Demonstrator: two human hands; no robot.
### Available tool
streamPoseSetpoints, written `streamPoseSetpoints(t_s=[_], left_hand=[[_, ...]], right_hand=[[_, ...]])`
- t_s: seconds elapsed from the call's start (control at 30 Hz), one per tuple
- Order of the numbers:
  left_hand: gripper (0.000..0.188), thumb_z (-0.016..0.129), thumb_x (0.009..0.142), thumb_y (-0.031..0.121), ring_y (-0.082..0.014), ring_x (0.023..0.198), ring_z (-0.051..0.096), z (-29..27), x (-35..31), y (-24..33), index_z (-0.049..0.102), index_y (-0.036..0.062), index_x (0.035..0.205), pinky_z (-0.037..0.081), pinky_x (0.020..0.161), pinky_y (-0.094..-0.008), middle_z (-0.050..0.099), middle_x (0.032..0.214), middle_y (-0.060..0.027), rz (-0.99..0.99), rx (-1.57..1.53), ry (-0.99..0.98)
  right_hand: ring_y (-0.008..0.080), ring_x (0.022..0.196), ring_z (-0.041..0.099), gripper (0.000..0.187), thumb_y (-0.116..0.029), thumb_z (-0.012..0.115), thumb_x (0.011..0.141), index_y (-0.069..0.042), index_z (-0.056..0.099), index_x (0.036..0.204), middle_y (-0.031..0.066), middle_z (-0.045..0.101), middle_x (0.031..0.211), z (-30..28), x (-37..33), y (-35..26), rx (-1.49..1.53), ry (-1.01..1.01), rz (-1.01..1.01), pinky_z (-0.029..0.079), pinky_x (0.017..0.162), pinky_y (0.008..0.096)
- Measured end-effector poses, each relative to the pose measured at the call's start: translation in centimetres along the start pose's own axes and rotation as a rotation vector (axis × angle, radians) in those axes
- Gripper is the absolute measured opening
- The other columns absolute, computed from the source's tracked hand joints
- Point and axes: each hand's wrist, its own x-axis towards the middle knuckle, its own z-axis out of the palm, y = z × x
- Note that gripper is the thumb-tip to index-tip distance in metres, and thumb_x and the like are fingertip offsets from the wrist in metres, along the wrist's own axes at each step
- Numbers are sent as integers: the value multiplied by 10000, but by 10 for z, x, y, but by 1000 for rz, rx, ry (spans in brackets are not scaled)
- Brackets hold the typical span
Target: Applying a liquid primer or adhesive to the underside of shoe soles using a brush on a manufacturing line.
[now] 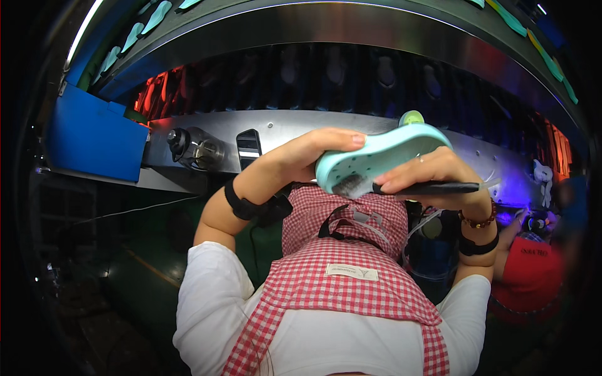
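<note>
A mint-green, shoe-shaped foam piece (382, 145) with small holes at one end is held up in front of my chest, tilted so its hollow side shows. My left hand (316, 149) is closed on its left end, thumb along the upper rim. In my right hand (433, 170) is a brush (448, 187) with a black handle, gripped between thumb and fingers. The brush's pale and dark bristles rest at the holed end, against the inside or lower rim. A translucent tip or tube sticks out past the handle's right end.
Beyond my hands runs a metal ledge (370, 120) with a dark bottle (195, 150), a phone (249, 148) and a small green-yellow round container (412, 118). Mint-green shoe-shaped pieces (157, 17) lie on the belt behind. A blue box (94, 135) stands left; a person in red (533, 272) is at right.
</note>
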Motion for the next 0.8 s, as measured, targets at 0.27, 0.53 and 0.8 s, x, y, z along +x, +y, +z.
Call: streamPoseSetpoints(t_s=[0.27,0.53,0.8], left_hand=[[527,495,814,294,-193,889,577,-14,-17,4,454,-85,1179,454,779,-281,566,1067,-170,51,37,40],[504,471,831,332,-193,809,610,-26,-34,12,498,-68,1136,492,730,-295,594,998,-165,219,59,-5],[777,236,816,656,-362,1150,416,-41,13,-31,309,68,1318,317,974,-496,439,1245,-207,523,-686,-50]], right_hand=[[260,895,624,230,40,637,697,6,630,925,145,640,948,-4,-12,-1,-6,114,80,489,795,325],[216,872,633,200,41,638,716,-5,641,910,130,650,915,11,-23,8,-26,356,232,495,779,290],[169,795,635,202,29,631,711,33,630,914,133,655,850,23,-9,-7,-27,534,160,491,712,241]])
